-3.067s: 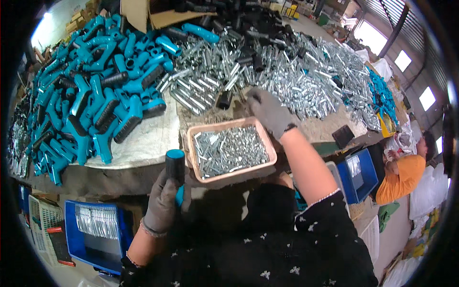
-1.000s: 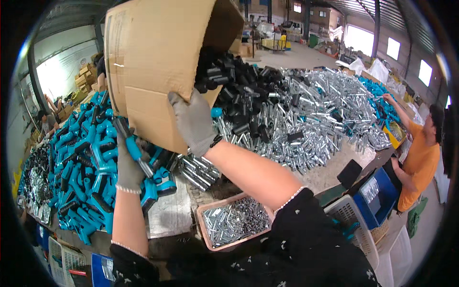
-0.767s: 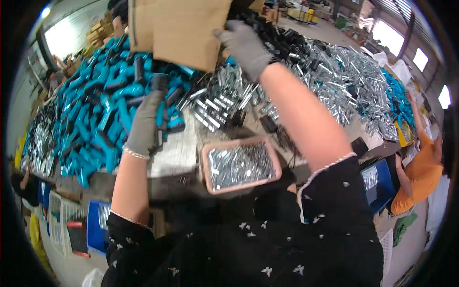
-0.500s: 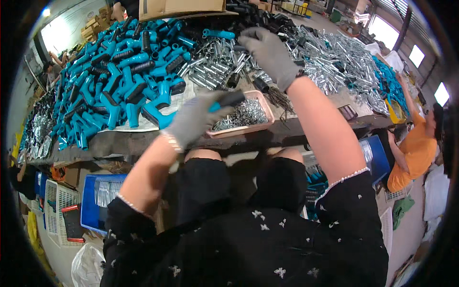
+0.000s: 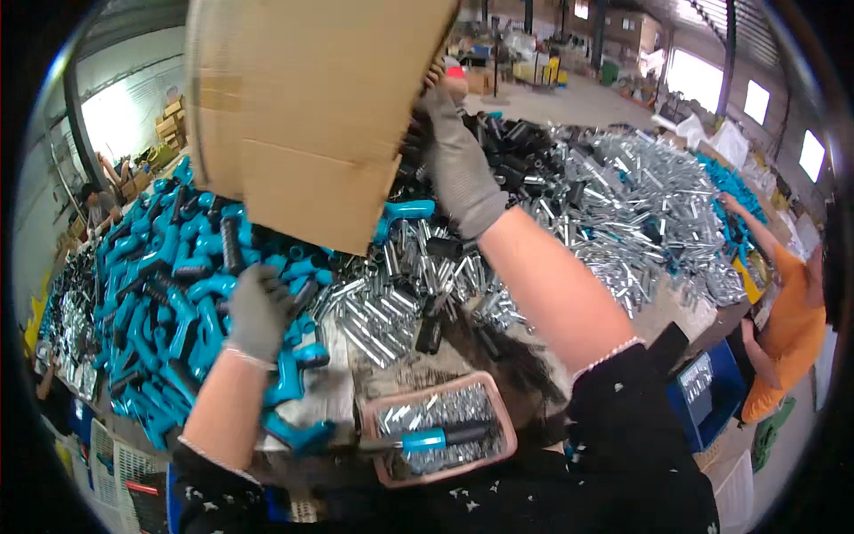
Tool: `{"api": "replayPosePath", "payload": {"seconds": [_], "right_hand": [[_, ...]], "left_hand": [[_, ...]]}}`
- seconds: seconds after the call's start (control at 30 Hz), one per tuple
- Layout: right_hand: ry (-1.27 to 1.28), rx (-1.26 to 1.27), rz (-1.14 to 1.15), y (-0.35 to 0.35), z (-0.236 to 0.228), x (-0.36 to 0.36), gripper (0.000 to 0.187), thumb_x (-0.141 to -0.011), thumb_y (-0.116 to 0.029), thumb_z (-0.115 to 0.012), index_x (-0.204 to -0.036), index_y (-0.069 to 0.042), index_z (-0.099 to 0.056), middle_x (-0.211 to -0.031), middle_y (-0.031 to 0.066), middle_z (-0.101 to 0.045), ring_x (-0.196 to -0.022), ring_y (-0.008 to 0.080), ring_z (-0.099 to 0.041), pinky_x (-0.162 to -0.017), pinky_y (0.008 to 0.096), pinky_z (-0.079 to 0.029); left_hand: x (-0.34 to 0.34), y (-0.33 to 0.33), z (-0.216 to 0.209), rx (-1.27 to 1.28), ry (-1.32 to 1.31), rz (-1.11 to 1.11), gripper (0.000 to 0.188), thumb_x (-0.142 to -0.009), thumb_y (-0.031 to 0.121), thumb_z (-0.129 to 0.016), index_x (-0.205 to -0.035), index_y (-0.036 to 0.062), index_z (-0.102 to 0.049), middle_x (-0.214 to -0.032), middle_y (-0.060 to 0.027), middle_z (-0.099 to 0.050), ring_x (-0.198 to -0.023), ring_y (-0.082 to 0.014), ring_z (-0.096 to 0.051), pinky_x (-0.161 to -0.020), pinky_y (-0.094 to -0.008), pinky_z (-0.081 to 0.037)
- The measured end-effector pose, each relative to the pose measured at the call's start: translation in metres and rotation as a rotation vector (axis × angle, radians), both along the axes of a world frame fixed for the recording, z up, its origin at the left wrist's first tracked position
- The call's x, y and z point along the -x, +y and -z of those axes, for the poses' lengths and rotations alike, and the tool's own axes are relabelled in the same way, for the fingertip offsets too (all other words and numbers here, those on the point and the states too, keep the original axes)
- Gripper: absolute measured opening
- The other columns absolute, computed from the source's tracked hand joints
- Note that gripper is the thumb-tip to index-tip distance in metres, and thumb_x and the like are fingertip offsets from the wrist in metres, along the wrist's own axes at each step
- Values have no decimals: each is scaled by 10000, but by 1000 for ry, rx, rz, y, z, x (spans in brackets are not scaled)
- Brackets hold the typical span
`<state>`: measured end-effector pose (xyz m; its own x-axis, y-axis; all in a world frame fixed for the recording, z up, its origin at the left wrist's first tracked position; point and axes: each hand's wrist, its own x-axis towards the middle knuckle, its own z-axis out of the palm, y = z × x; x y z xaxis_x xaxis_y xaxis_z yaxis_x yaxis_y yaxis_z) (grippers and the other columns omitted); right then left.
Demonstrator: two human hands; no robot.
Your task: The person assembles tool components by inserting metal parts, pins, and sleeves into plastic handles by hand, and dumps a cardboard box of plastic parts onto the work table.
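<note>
A large cardboard box (image 5: 320, 116) is tilted over the far part of the heap. My gloved right hand (image 5: 463, 169) reaches up to its right edge, fingers curled against the cardboard and partly hidden. My gloved left hand (image 5: 258, 311) is above the teal handles (image 5: 169, 294) below the box, slightly blurred, its fingers loosely apart with nothing visible in them. Close to my body, a teal-and-black handle with a metal rod (image 5: 425, 440) lies across a pink tray (image 5: 369, 414) of small metal parts.
Shiny metal tubes (image 5: 623, 205) and black grips (image 5: 516, 142) lie heaped on the table. Another person's hand (image 5: 436, 73) is at the box's edge. A person in orange (image 5: 787, 320) works at the right, near a blue crate (image 5: 707, 396).
The cardboard box has come closer and tilted up. My right hand has moved to its edge. My left hand has let go of the teal-and-black handle, now lying on the tray, and moved left.
</note>
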<state>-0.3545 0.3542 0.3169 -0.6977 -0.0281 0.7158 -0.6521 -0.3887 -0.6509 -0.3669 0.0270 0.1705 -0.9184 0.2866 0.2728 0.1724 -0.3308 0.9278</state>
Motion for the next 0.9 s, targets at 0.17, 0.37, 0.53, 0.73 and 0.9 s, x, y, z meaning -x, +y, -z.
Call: {"api": "replayPosePath", "payload": {"seconds": [0.17,0.37,0.53,0.73,0.9], "right_hand": [[-320,-125,-123,-88,3,39,1015,-740,-136,-831,-1500,47,-183,-1390,247,-480,-1269,291,-508,-1063,367,-413],[-125,-401,17,-185,-14,98,877,-807,-384,-778,-1493,-79,-324,-1340,270,-525,-1260,402,-504,-1034,424,-426],[-321,-481,342,-232,-92,116,542,-854,-349,-705,-1287,-52,-571,-1052,236,-658,-1020,410,-615,-856,462,-492],[-247,-532,624,-182,-221,99,356,-887,-335,-661,-1056,-23,-690,-887,203,-696,-856,377,-673,-736,434,-528],[-383,-498,569,-157,-267,72,370,-894,-341,-652,-1077,-20,-684,-902,219,-694,-855,395,-669,-721,432,-523]], "left_hand": [[63,3,-60,-391,-420,-234,475,-1015,414,-421,-1267,27,-531,-1213,-134,-603,-1166,-296,-557,-1044,-436,-427],[111,-42,-100,-444,-228,-16,568,-1017,524,-405,-1326,58,-499,-1247,-77,-569,-1192,-270,-542,-1078,-455,-397],[113,-29,-135,-231,-290,84,629,-1013,529,-411,-1429,56,-411,-1365,-110,-512,-1274,-295,-484,-1122,-475,-343],[112,-25,-255,-617,-541,5,954,-873,749,-471,-1537,97,-258,-1515,-119,-409,-1375,-324,-397,-1129,-497,-306],[194,-40,-316,-567,-449,-162,855,-895,753,-418,-1489,141,-349,-1502,-114,-392,-1412,-324,-329,-1118,-530,-333]]}}
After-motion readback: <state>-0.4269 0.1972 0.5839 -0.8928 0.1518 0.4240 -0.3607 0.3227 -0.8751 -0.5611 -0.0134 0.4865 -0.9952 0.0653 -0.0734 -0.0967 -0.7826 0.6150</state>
